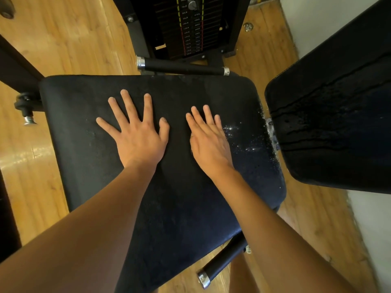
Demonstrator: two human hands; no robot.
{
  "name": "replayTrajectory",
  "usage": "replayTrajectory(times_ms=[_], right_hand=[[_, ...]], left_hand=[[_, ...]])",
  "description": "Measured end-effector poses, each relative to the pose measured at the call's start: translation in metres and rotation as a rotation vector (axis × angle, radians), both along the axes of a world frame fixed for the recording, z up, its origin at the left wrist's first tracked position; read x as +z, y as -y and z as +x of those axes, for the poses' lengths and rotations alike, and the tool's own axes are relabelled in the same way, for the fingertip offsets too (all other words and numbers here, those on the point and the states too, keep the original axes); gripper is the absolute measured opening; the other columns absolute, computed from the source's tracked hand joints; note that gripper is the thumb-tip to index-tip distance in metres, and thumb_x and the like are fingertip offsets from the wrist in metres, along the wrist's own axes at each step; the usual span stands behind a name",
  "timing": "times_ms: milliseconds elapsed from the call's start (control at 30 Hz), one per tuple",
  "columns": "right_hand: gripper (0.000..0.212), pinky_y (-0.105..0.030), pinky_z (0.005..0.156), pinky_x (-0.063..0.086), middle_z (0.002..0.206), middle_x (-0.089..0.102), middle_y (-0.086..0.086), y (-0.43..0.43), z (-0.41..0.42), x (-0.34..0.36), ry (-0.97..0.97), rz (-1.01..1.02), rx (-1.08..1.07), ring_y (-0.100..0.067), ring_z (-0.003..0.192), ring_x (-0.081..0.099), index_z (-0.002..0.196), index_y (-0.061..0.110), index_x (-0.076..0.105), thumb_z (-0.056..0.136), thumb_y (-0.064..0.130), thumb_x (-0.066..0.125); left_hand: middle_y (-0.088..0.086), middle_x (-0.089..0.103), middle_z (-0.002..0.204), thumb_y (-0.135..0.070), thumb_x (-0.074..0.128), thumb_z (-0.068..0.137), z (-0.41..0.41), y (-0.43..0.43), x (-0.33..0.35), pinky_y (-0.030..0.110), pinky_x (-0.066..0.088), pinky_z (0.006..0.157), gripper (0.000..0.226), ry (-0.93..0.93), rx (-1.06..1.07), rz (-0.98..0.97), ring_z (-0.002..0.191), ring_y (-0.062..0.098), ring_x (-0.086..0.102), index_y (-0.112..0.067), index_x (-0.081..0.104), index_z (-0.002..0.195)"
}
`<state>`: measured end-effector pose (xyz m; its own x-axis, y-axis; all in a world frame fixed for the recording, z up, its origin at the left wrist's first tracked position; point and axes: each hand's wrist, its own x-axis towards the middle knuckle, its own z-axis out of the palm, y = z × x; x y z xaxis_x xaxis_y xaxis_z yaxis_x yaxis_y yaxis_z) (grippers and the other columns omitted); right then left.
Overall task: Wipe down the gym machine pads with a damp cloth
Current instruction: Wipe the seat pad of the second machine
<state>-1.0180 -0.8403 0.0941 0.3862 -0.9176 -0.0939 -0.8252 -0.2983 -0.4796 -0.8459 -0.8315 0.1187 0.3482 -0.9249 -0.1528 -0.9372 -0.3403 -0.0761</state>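
A black seat pad (88, 161) of a gym machine fills the middle of the head view. My left hand (137, 132) lies flat on it with the fingers spread wide. My right hand (208, 140) rests flat beside it, fingers straight and close together. Neither hand holds anything, and no cloth is in view. White specks and wet glints dot the seat to the right of my right hand. A black back pad (338, 115) stands at the right, streaked with droplets and runs of water.
A weight stack (190, 26) in a black frame stands behind the seat. Black handle bars with chrome ends lie at the seat's far edge (182, 67) and near corner (222, 263). An adjustment knob (27, 106) juts out left. Wooden floor surrounds the machine; a white wall at right.
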Motion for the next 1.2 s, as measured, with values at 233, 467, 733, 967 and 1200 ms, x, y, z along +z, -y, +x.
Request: replayTrajectory(times_ms=[233, 467, 733, 967, 1200], right_hand=[[0.058, -0.038, 0.126, -0.003, 0.169, 0.022, -0.003, 0.009, 0.005, -0.004, -0.032, 0.02, -0.054, -0.022, 0.158, 0.003, 0.16, 0.015, 0.029, 0.102, 0.022, 0.028], [0.053, -0.041, 0.128, 0.006, 0.166, 0.031, -0.005, -0.047, -0.021, 0.005, 0.073, 0.084, -0.061, -0.025, 0.157, 0.009, 0.156, 0.012, 0.039, 0.103, 0.018, 0.035], [0.052, -0.046, 0.128, 0.011, 0.163, 0.037, -0.004, -0.054, -0.02, 0.01, 0.095, 0.088, -0.085, -0.029, 0.156, 0.016, 0.153, 0.01, 0.045, 0.103, 0.018, 0.034], [0.054, -0.043, 0.128, 0.0, 0.168, 0.025, -0.001, -0.004, -0.002, 0.003, 0.044, 0.072, -0.122, -0.027, 0.158, 0.006, 0.159, 0.014, 0.032, 0.106, 0.014, 0.042], [0.054, -0.047, 0.129, 0.009, 0.166, 0.031, -0.005, -0.057, -0.025, 0.008, 0.058, 0.094, -0.086, -0.028, 0.158, 0.01, 0.156, 0.009, 0.038, 0.103, 0.018, 0.034]], left_hand=[[0.017, 0.0, 0.171, -0.057, 0.025, 0.103, -0.002, 0.002, 0.0, 0.077, 0.001, 0.116, 0.067, -0.015, 0.008, -0.017, 0.155, 0.044, -0.004, -0.029, 0.016, 0.163], [0.018, 0.001, 0.17, -0.057, 0.021, 0.101, -0.002, 0.003, 0.0, 0.077, 0.003, 0.115, 0.068, -0.007, -0.002, -0.01, 0.155, 0.046, -0.003, -0.028, 0.016, 0.163], [0.02, 0.003, 0.17, -0.055, 0.025, 0.103, -0.001, 0.003, -0.002, 0.078, 0.003, 0.115, 0.067, -0.006, -0.014, -0.025, 0.154, 0.048, -0.001, -0.026, 0.019, 0.162], [0.018, 0.002, 0.17, -0.057, 0.023, 0.103, -0.002, 0.003, -0.001, 0.077, 0.002, 0.116, 0.067, -0.005, -0.018, -0.022, 0.155, 0.047, -0.002, -0.027, 0.018, 0.163], [0.018, 0.0, 0.17, -0.056, 0.022, 0.103, -0.003, 0.003, 0.002, 0.077, 0.001, 0.116, 0.068, -0.021, -0.012, -0.014, 0.155, 0.047, -0.004, -0.027, 0.017, 0.163]])
